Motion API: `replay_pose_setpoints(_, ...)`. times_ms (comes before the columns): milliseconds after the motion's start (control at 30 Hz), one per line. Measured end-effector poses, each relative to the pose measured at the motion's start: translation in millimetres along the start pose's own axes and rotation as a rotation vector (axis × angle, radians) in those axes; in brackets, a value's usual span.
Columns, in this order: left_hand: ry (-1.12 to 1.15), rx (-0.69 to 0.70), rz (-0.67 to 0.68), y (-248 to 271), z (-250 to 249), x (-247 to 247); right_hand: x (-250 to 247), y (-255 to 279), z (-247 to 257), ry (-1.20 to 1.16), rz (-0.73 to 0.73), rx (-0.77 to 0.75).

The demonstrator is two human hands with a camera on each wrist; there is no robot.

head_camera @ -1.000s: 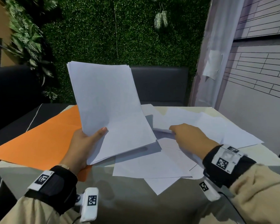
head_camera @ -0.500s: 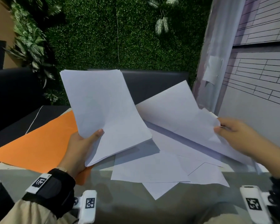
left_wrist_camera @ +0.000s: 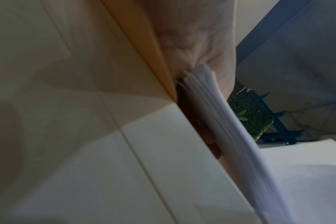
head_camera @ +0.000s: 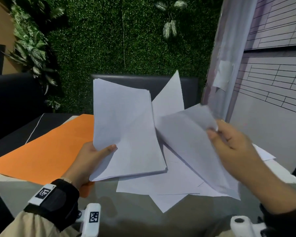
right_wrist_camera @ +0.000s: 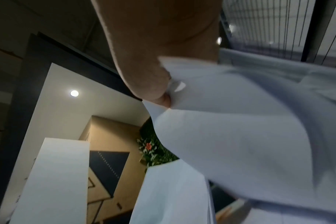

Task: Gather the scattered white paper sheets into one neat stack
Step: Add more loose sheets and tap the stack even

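My left hand grips a thick stack of white sheets by its lower left edge, thumb on top, tilted up above the table. The stack's edge shows side-on in the left wrist view. My right hand pinches loose white sheets by their right edge and holds them lifted beside the stack. In the right wrist view the thumb presses those sheets. Several more white sheets lie scattered flat on the table under both hands.
An orange sheet covers the table's left part, partly under my left hand. The pale table ends at its near edge below. A dark bench and green hedge wall stand behind; a grey wall rises at right.
My right hand went from reaching into the scattered sheets to lifting some off the table, then swung them up and left toward the stack. The left hand's stack stood more upright.
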State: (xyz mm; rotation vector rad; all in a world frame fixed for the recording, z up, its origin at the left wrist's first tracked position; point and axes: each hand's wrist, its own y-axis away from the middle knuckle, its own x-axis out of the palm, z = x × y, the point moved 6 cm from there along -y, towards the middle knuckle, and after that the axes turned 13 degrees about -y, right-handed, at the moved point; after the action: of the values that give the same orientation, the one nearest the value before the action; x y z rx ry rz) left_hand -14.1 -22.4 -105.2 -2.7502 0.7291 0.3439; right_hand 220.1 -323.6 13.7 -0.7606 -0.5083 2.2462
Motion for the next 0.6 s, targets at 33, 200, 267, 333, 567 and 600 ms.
replay_pose_setpoints(33,-0.004,-0.003,0.018,-0.1,-0.1,0.7,13.9,4.0,0.2,0.012,0.036,-0.007)
replay_pose_setpoints(200,-0.008,-0.004,0.052,2.1,-3.4,3.6,78.4,18.7,-23.7,0.12,0.331,0.193)
replay_pose_setpoints(267,-0.018,-0.011,0.063,2.0,-2.7,4.4,89.0,20.1,-28.3,0.189,0.389,0.225)
replay_pose_setpoints(333,-0.029,-0.008,0.068,2.1,-4.0,5.0,93.0,16.0,-31.3,0.225,0.392,0.232)
replay_pose_setpoints(567,-0.083,-0.001,0.071,3.8,-7.8,4.5,114.5,16.3,-41.4,0.353,0.553,0.234)
replay_pose_setpoints(600,-0.084,-0.004,0.074,4.7,-8.8,4.6,115.0,17.7,-41.5,0.353,0.57,0.232)
